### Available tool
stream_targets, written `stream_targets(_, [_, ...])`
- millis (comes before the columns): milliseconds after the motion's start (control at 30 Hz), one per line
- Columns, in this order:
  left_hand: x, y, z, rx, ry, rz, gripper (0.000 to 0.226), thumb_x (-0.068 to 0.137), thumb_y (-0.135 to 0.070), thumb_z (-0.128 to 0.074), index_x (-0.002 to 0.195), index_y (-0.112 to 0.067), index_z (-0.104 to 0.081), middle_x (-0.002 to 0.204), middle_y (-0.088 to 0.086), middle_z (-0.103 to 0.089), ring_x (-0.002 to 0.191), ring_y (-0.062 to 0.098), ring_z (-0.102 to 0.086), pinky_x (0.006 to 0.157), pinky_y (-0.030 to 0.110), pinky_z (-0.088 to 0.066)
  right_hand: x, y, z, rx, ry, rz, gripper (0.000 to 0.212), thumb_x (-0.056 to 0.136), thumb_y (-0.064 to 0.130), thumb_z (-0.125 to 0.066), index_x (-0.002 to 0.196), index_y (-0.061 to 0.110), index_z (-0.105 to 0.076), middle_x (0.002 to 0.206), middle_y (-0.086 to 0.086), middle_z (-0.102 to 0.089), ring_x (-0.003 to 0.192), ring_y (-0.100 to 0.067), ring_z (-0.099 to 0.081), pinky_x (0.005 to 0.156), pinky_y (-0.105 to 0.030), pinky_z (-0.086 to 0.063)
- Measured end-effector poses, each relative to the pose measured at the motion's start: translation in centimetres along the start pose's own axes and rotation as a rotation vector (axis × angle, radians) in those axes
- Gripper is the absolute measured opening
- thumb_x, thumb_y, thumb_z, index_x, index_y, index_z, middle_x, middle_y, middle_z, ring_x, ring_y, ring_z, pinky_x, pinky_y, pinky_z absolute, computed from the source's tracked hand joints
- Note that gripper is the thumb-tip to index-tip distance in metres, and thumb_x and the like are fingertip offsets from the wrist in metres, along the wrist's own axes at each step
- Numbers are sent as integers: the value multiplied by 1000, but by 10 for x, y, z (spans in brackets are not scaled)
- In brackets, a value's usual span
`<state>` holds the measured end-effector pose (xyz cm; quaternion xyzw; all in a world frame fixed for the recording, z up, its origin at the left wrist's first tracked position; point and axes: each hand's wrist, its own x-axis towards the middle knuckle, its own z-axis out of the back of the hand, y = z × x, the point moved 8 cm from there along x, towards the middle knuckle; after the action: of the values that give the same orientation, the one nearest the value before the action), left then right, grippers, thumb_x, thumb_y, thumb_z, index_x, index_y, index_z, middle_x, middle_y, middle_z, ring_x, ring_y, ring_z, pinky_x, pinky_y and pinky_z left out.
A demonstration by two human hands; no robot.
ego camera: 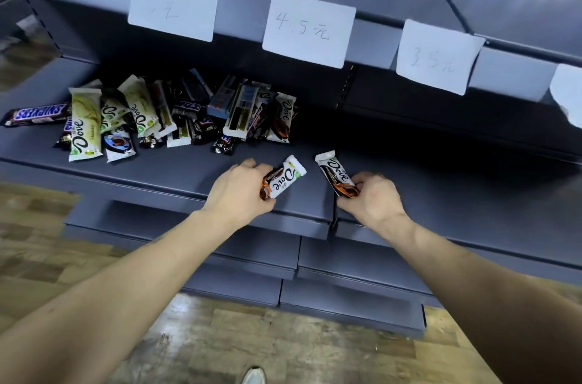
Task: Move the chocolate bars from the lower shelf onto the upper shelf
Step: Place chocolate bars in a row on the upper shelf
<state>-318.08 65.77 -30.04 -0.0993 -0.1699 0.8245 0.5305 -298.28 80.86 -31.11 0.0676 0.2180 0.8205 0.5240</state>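
Dove bars: left grip pinches one, right grip another, near lower shelf edge.

My hands' white wrappers read "Dove"; brown bar "Snickers"; white paper tag "4.5元"

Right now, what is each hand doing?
Left hand: gripping a Dove bar.
Right hand: gripping another Dove bar.
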Motion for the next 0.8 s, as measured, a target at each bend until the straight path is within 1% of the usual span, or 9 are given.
stream_targets(167, [0,-13,-5,16,37,85,73,79,-38,-67,144,-33,-35,131,1,-38,84,26,-61,73,34,-53,-14,3,10,-46,-46,46,42,72,31,-74,113,24,-67,107,-1,-62,96,-20,-62,78,-26,-50])
stream_targets(233, [3,-22,-12,0,60,94,66,82,-41,-65,142,-32,-41,145,2,-29,88,28,-63,75,34,-53,-18,4,13,-59,-50,83,44,73,33,-73,116,26,-66,108,0,-62,96,-20,-61,78,-25,-48])
stream_targets(333, [7,-31,-25,-154,105,104,51,91,-42,-59,134,-16,-53,156,4,-19,112,29,-58,94,36,-48,-21,3,17,-74,-63,133,47,73,32,-72,120,29,-65,109,2,-62,102,-21,-58,81,-26,-46])
stream_targets(367, [9,-33,-27,-193,127,94,48,93,-37,-56,134,-11,-53,156,5,-20,117,27,-55,99,34,-44,-21,2,18,-77,-67,143,47,74,32,-71,121,29,-64,110,2,-62,104,-21,-57,82,-27,-46])
stream_targets(433, [9,-36,-29,-128,205,17,47,93,-24,-54,138,-10,-47,155,3,-23,127,24,-46,104,31,-39,-21,0,20,-77,-76,156,48,76,30,-71,123,29,-64,113,3,-62,106,-21,-57,84,-27,-46])
stream_targets(533, [7,-28,-23,74,314,-76,64,86,-16,-56,147,-23,-35,152,-5,-25,132,22,-40,103,35,-41,-21,-2,22,-47,-85,178,48,76,27,-71,124,29,-64,114,5,-62,107,-21,-57,86,-28,-47])
stream_targets(567, [8,-25,-19,133,317,-104,64,87,-16,-57,146,-27,-36,149,-6,-31,130,22,-41,102,35,-42,-22,-3,23,-35,-88,196,48,76,27,-71,124,29,-64,114,5,-62,106,-21,-57,86,-28,-48])
stream_targets(667, [10,-26,-10,263,260,-200,49,89,-27,-63,136,-32,-50,130,-6,-49,120,20,-42,96,35,-44,-27,-3,22,-22,-94,246,46,78,24,-71,124,27,-64,114,6,-62,107,-20,-55,89,-30,-48])
stream_targets(800, [-2,-39,1,346,88,-343,42,85,-43,-60,125,-30,-59,110,-9,-61,107,14,-47,85,27,-43,-36,-3,25,-31,-93,297,47,81,24,-69,126,27,-62,115,7,-60,107,-20,-53,89,-30,-47])
